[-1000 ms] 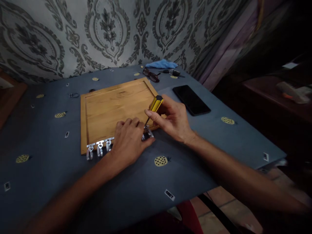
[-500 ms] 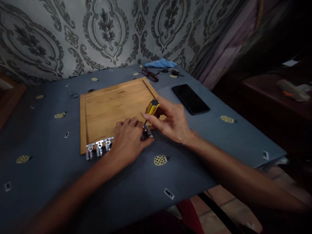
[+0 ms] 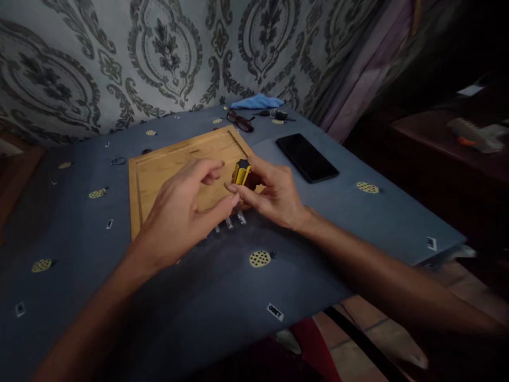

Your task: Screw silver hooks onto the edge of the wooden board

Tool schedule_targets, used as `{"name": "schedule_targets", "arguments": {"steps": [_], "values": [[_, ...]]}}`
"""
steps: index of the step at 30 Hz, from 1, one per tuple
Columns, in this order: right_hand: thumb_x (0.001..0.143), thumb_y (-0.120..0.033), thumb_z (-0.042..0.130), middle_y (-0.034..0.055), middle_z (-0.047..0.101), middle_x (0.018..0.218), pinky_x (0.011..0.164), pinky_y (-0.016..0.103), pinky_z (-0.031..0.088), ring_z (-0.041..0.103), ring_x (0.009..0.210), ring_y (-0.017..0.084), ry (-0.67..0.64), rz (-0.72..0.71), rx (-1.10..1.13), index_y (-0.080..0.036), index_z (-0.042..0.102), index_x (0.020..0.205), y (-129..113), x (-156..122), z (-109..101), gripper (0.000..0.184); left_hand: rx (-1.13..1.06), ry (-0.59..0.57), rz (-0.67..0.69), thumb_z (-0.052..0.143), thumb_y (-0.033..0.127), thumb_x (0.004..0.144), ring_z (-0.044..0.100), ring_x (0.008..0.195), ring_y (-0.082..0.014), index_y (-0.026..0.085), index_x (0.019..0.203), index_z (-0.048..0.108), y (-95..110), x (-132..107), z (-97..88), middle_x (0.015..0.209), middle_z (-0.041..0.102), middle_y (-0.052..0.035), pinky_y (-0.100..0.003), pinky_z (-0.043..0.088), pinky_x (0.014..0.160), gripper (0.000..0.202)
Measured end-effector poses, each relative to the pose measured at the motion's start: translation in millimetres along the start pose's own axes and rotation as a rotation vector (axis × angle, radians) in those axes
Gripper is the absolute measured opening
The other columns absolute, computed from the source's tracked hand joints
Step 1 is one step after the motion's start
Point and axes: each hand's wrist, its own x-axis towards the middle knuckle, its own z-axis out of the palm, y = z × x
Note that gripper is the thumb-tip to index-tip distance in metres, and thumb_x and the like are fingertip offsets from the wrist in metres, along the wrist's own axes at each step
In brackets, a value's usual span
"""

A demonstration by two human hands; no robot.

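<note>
A wooden panel [image 3: 159, 180] with a raised frame lies on the table. Along its near edge runs a metal hook rail [image 3: 240, 217], of which only a few hooks show at the right end. In my right hand [image 3: 274, 193] is a screwdriver with a yellow and black handle [image 3: 242, 172], held upright over that end; its tip is hidden. My left hand [image 3: 178, 204] is raised above the panel and covers the rest of the rail. Its fingers are apart and it holds nothing, the thumb close to the screwdriver.
A black phone [image 3: 307, 157] lies right of the panel. Behind are eyeglasses [image 3: 240, 121], keys [image 3: 276, 113] and a blue cloth [image 3: 256, 102]. A small dark ring-like item [image 3: 118, 161] lies to the left. The table's right edge [image 3: 409, 263] drops to a tiled floor.
My left hand has let go of the hook rail and lifted up and to the left, its fingers opening. My right hand keeps the screwdriver at the rail's right end, its handle now more upright.
</note>
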Motion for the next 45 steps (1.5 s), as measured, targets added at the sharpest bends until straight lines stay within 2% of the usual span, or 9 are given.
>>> {"name": "schedule_targets", "arguments": {"steps": [2, 5, 8, 12, 15, 17, 22, 29, 45], "values": [[0.095, -0.044, 0.065, -0.0043, 0.047, 0.066, 0.055, 0.028, 0.036, 0.044, 0.058, 0.01, -0.002, -0.018, -0.005, -0.021, 0.05, 0.077, 0, 0, 0, 0.033, -0.095, 0.063, 0.087, 0.066, 0.029, 0.092, 0.066, 0.107, -0.0212, 0.024, 0.125, 0.061, 4, 4, -3.2, 0.116, 0.069, -0.0041, -0.036, 0.054, 0.091, 0.034], [0.096, -0.044, 0.063, -0.004, 0.05, 0.066, 0.054, 0.026, 0.036, 0.045, 0.058, 0.01, 0.008, -0.031, -0.024, -0.02, 0.052, 0.078, 1, 0, 1, 0.032, -0.103, 0.087, 0.181, 0.065, 0.02, 0.093, 0.067, 0.099, -0.019, 0.023, 0.114, 0.066, 11, 12, 1.8, 0.108, 0.071, -0.0025, -0.034, 0.055, 0.088, 0.022], [0.096, -0.045, 0.062, -0.0036, 0.054, 0.066, 0.055, 0.025, 0.038, 0.049, 0.057, 0.01, -0.002, -0.02, -0.016, -0.019, 0.055, 0.08, 2, 1, 2, 0.031, -0.063, 0.129, 0.216, 0.062, 0.015, 0.093, 0.068, 0.092, -0.0181, 0.022, 0.103, 0.069, 13, 18, 11.0, 0.099, 0.073, -0.002, -0.032, 0.055, 0.082, 0.013], [0.094, -0.045, 0.065, -0.0027, 0.061, 0.073, 0.056, 0.024, 0.044, 0.055, 0.059, 0.01, -0.049, 0.016, 0.015, -0.018, 0.06, 0.09, 1, -1, -6, 0.028, -0.015, 0.194, 0.24, 0.06, 0.014, 0.095, 0.069, 0.091, -0.0178, 0.021, 0.101, 0.069, 10, 22, 17.8, 0.1, 0.074, -0.0028, -0.032, 0.054, 0.081, 0.013], [0.096, -0.035, 0.063, 0.0031, 0.07, 0.094, 0.068, 0.027, 0.053, 0.065, 0.071, 0.012, -0.058, -0.011, -0.044, -0.018, 0.062, 0.106, 5, -12, -17, 0.02, 0.017, 0.218, 0.244, 0.06, 0.015, 0.095, 0.069, 0.09, -0.0176, 0.02, 0.1, 0.069, 4, 22, 17.6, 0.099, 0.074, -0.0028, -0.032, 0.054, 0.08, 0.011], [0.098, -0.023, 0.057, 0.0077, 0.073, 0.101, 0.083, 0.033, 0.055, 0.07, 0.091, 0.017, -0.115, -0.11, -0.102, -0.018, 0.064, 0.102, 11, -22, -25, 0.01, 0.021, 0.235, 0.251, 0.061, 0.014, 0.094, 0.069, 0.087, -0.0171, 0.019, 0.1, 0.069, 0, 23, 16.2, 0.096, 0.074, -0.0025, -0.031, 0.054, 0.079, 0.011], [0.093, -0.013, 0.056, 0.0078, 0.077, 0.113, 0.099, 0.045, 0.051, 0.066, 0.116, 0.025, -0.304, -0.262, -0.273, -0.021, 0.069, 0.108, 26, -40, -34, 0.021, -0.019, 0.252, 0.229, 0.065, 0.013, 0.092, 0.069, 0.081, -0.0144, 0.019, 0.099, 0.07, -7, 26, 13.4, 0.092, 0.074, -0.0001, -0.027, 0.055, 0.076, 0.01], [0.092, -0.012, 0.052, 0.006, 0.076, 0.121, 0.107, 0.049, 0.047, 0.06, 0.129, 0.026, -0.361, -0.302, -0.246, -0.022, 0.069, 0.115, 32, -41, -32, 0.03, -0.036, 0.234, 0.2, 0.065, 0.013, 0.091, 0.07, 0.081, -0.0136, 0.022, 0.098, 0.07, -6, 26, 11.6, 0.093, 0.075, 0.0011, -0.027, 0.057, 0.076, 0.012], [0.096, -0.012, 0.049, 0.0058, 0.075, 0.123, 0.106, 0.051, 0.045, 0.06, 0.126, 0.026, -0.44, -0.333, -0.271, -0.022, 0.067, 0.123, 40, -42, -28, 0.035, -0.04, 0.232, 0.202, 0.065, 0.012, 0.092, 0.07, 0.083, -0.0145, 0.025, 0.101, 0.071, -7, 26, 11.0, 0.094, 0.074, 0.0022, -0.028, 0.058, 0.077, 0.017]]}}
